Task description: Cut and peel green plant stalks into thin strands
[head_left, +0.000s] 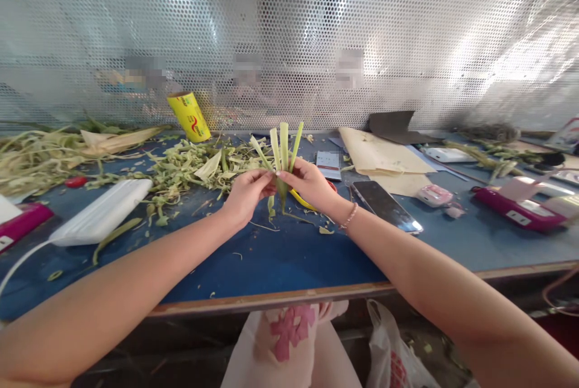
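A small bundle of pale green leaf strips (283,143) stands upright between my two hands, its upper ends fanned apart and its darker lower end pointing down at the table. My left hand (248,195) pinches the strips from the left with thumb and fingers. From the right, my right hand (310,186) grips the same bundle, its thumb close to the left one. Behind my right hand and partly hidden by it lies a yellow ring-shaped thing (302,200). A heap of green leaf scraps (199,165) spreads just beyond my left hand.
On the blue table (289,261) lie a phone (384,204), a white power strip (102,213), brown paper (384,152) and a magenta-and-white device (520,207). A yellow tube (190,116) leans at the back against a perforated metal panel (289,32). A plastic bag (393,346) hangs below the front edge.
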### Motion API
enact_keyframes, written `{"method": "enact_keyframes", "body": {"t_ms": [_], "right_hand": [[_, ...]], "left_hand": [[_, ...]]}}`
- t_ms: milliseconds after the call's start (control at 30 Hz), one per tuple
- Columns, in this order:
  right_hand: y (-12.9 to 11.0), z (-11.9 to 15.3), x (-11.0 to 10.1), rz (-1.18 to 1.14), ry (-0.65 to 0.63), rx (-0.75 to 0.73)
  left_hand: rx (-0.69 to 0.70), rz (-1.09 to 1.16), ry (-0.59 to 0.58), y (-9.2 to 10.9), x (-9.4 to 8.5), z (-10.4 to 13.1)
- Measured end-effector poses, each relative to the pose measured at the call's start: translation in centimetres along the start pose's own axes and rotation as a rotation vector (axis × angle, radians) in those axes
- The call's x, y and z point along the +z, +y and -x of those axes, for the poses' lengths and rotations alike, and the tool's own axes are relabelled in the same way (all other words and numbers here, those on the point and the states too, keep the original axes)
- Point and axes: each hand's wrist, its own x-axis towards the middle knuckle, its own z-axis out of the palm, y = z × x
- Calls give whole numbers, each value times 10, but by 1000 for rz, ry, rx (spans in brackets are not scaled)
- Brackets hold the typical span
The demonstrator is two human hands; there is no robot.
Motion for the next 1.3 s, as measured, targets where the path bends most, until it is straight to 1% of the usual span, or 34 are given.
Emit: {"method": "enact_keyframes", "body": {"t_ms": [100, 200, 267, 333, 433, 500, 600, 833, 1000, 1200, 1300], "right_hand": [[2, -2, 0, -43, 42, 76], [3, -3, 0, -79, 72, 113], [2, -3, 0, -106, 78, 145], [2, -3, 0, -169, 79, 184], [1, -4, 0, -284, 86, 234], [1, -4, 0, -311, 101, 260], [-1, -5, -2, -334, 125, 286], [2, -5, -4, -492, 130, 316], [6, -5, -3, -472, 139, 289], [7, -5, -2, -347, 75, 276], [7, -4, -2, -357, 69, 283]], "left_hand": [[-5, -80, -78, -3, -1, 0], [-23, -171, -153, -9, -2, 0], [-16, -204, -177, -12, -2, -1], [2, -214, -167, -13, -2, -2], [16, -205, -120, -10, -1, -2], [9, -202, -98, -8, 0, -1], [9, -196, -71, -7, 0, -1], [-20, -120, 39, -8, -1, -5], [-17, -124, 42, -8, -2, -5], [54, -207, -12, -9, -3, -5], [59, -213, 18, -10, -3, -5]]}}
